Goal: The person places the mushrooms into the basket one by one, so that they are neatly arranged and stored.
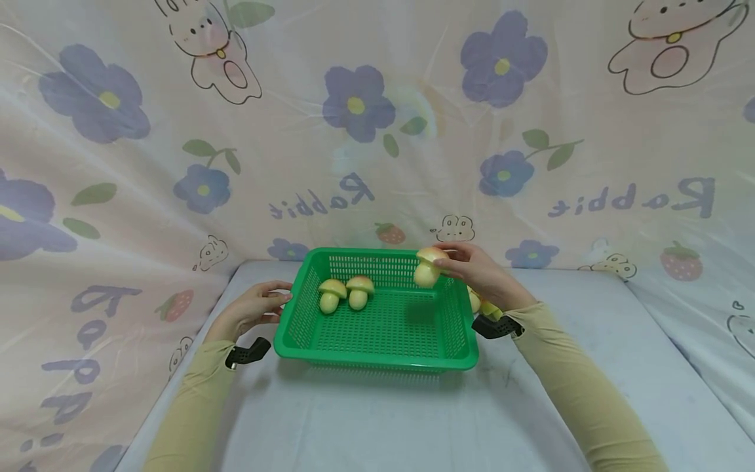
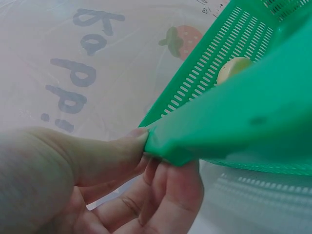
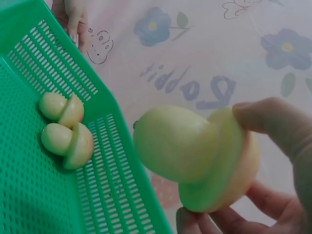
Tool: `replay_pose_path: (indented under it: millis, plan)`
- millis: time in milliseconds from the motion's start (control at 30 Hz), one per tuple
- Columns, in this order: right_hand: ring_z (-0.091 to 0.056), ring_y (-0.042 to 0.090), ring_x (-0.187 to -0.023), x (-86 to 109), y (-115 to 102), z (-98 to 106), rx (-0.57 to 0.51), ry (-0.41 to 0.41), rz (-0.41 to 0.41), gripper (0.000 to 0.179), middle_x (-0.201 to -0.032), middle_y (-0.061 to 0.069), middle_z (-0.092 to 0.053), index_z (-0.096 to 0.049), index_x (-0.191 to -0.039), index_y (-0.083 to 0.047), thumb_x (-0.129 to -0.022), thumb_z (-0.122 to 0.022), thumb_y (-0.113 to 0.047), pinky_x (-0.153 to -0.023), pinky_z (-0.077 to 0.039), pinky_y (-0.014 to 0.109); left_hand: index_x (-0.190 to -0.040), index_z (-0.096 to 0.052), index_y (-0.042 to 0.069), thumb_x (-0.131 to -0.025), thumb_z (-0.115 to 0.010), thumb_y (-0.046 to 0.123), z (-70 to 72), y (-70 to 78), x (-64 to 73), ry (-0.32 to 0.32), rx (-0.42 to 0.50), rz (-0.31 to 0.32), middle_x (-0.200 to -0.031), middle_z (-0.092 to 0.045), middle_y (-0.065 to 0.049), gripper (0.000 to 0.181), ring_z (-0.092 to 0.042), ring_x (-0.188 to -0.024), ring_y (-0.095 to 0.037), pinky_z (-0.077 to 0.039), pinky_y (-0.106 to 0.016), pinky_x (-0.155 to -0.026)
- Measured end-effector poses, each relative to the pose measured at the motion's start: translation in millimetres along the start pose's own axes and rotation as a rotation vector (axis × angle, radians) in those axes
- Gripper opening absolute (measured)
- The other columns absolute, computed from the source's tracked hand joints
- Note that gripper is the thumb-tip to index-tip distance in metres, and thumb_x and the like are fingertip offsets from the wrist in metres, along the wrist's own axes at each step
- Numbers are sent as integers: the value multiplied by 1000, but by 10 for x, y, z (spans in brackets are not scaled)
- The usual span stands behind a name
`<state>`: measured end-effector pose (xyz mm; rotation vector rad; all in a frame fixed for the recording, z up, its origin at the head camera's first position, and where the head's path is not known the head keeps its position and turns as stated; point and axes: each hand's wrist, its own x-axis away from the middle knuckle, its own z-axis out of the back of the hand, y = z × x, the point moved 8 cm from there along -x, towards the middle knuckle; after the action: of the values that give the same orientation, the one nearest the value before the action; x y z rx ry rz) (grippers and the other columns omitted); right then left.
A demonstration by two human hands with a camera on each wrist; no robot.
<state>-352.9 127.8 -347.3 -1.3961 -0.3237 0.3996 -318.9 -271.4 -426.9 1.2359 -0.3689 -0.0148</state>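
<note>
A toy mushroom with a yellowish stem and peach-tinted cap is held by its cap between the thumb and fingers of my right hand, above the right part of the green plastic basket. My left hand grips the basket's left rim; in the left wrist view the thumb lies on the edge and the fingers curl beneath it. Two similar mushrooms, one on the left and one beside it, lie inside the basket near its left wall.
Yellowish objects sit just outside the basket's right side, partly hidden by the right wrist and the rim. The basket stands on a white-covered table. A printed cloth with flowers and rabbits hangs behind and at the left.
</note>
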Motion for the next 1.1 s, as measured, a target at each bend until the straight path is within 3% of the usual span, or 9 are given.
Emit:
replay_pose_path:
  millis: [167, 667, 1100]
  plan:
    - [-48, 29, -121, -73, -4, -110, -28, -30, -1, 57, -133, 19, -47, -41, -141, -3, -93, -66, -21, -101, -41, 39, -142, -39, 2, -100, -54, 20, -3, 4, 4, 2, -2, -2, -102, -62, -10, 49, -61, -85, -22, -54, -33, -74]
    - [-52, 30, -118, -342, 86, -335, -74, 7, -54, 49, -128, 19, -52, -50, -134, -3, -90, -69, -14, -94, -47, 37, -142, -39, 3, -99, -55, 21, 3, -7, 1, 5, 11, -1, -99, -61, -10, 49, -60, -82, -22, -55, -33, -73]
    - [-50, 30, -120, -520, 197, -520, -126, -35, -83, 51, -132, 19, -48, -46, -137, -3, -91, -67, -11, -103, -38, 46, -142, -40, 3, -99, -56, 21, -5, -9, -2, 7, 15, -6, -97, -61, -10, 49, -60, -80, -19, -55, -33, -72]
